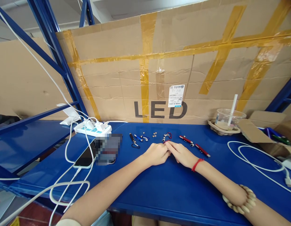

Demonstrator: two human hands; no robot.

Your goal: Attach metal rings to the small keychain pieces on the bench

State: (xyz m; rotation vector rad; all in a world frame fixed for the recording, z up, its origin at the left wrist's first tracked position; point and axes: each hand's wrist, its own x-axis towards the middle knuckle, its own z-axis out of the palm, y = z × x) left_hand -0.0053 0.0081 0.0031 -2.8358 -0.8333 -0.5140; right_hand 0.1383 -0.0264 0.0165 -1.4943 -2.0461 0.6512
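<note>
My left hand (157,153) and my right hand (180,153) meet over the middle of the blue table, fingers closed and pressed together. A bit of red shows at the fingertips, but the thing between them is mostly hidden. Just beyond lie a red carabiner clip (169,135) and small metal pieces (163,137). Several button cells (154,134) sit further left. Left of those are a blue mini flashlight (138,138), a blue carabiner (145,137) and a black mini flashlight (131,137) with a clip. Red pen-like tubes (202,150) rest right of my right hand.
Two phones (85,157) lie at left by a white power strip (92,128) with looping cables. At right are a clear cup (226,118) with a straw, a coiled white cable (251,161) and an open carton (258,128). A large cardboard box (117,81) stands behind.
</note>
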